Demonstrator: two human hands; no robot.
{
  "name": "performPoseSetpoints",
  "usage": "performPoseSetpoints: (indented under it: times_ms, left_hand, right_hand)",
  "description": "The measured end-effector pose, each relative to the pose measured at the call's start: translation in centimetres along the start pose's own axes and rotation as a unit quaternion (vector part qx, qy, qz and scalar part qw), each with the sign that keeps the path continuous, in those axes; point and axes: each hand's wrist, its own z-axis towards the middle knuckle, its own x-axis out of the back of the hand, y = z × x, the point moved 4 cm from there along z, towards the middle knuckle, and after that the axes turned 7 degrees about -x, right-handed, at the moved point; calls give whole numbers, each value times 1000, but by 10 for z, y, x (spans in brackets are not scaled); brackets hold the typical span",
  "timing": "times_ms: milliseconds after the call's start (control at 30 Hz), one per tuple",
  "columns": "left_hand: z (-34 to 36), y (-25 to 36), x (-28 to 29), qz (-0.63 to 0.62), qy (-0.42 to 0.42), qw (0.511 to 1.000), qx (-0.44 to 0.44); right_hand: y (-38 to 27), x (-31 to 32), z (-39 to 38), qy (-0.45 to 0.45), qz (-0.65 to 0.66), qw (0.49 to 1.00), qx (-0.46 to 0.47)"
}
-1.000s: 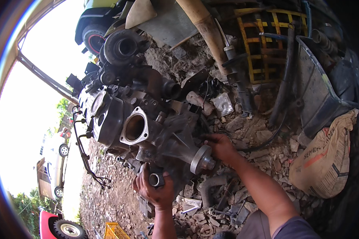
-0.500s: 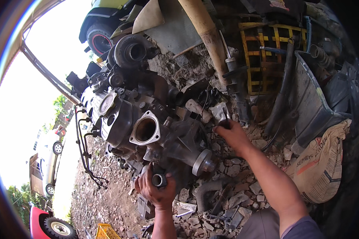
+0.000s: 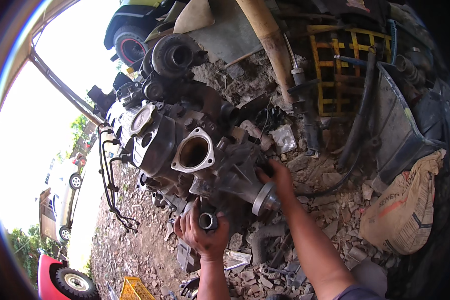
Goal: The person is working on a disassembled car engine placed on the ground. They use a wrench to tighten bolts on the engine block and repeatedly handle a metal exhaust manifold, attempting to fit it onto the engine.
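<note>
A grimy engine block (image 3: 225, 165) fills the middle, with an open three-bolt flange (image 3: 194, 152) on its near side. Low on it, my left hand (image 3: 200, 237) is closed around a short round pipe stub (image 3: 208, 221), thumb on one side and fingers on the other. My right hand (image 3: 280, 182) reaches against the engine's right side, just above the round metal pulley (image 3: 266, 199). Its fingertips go behind the casting, so what they hold or touch is hidden. A snail-shaped turbocharger (image 3: 177, 56) sits at the engine's far end.
Broken stones and rubble (image 3: 330, 210) cover the ground. To the right stand a paper sack (image 3: 402, 205), a grey bin (image 3: 402, 120) and a yellow crate (image 3: 330, 70). A bamboo pole (image 3: 267, 45) leans behind. Bent metal lines (image 3: 105, 172) hang off the engine's left.
My right hand has moved down and left from the rubble beside the engine, where it held a dark slender thing, to the engine's side. My left hand keeps its grip.
</note>
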Motion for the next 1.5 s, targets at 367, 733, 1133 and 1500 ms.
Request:
performPoseSetpoints:
  times_ms: [367,733,1133,1500]
  left_hand:
    - [-5,-3,-1,21,-16,1000,3]
    - [-11,-10,-3,-12,-6,999,40]
    - [-14,-11,-3,-12,-2,999,36]
    - [-16,-14,-4,-30,1,998,51]
  right_hand:
    - [57,-12,-20,33,141,983,-109]
    - [44,-38,-70,-12,362,908,-210]
    - [25,-28,-62,-67,500,791,-347]
    - [33,-38,-61,-65,486,806,-332]
